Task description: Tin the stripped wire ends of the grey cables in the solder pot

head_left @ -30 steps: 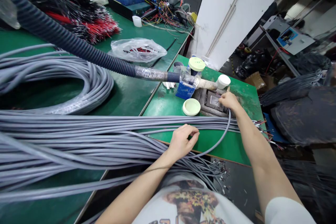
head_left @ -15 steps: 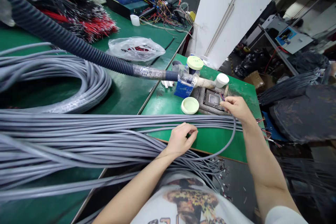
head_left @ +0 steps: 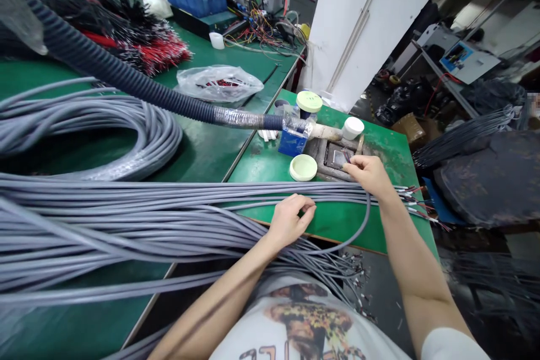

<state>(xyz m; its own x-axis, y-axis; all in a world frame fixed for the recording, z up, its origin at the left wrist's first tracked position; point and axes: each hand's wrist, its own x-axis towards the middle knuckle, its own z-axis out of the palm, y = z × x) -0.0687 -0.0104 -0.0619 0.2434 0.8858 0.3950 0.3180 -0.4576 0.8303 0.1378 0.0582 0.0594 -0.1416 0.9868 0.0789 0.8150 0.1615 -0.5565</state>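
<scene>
My right hand (head_left: 370,174) pinches the end of a grey cable (head_left: 358,230) whose loop curves down past the table edge. The cable's coloured wire tips sit over a small dark pot (head_left: 336,156) set in a metal tray. My left hand (head_left: 291,219) rests closed on a thick bundle of grey cables (head_left: 147,219) lying across the green table (head_left: 337,219), fingers pinched around one strand.
A black corrugated hose (head_left: 126,79) ends at a white nozzle (head_left: 352,127) above the pot. A pale green lid (head_left: 302,167), a lidded jar (head_left: 308,105) and a blue block (head_left: 292,142) stand nearby. A cable coil (head_left: 139,140), a plastic bag (head_left: 219,82) and red-black wires (head_left: 139,45) lie at left.
My right hand pulled the cable end slightly back from the pot, then returned it over the pot. My left hand barely moved.
</scene>
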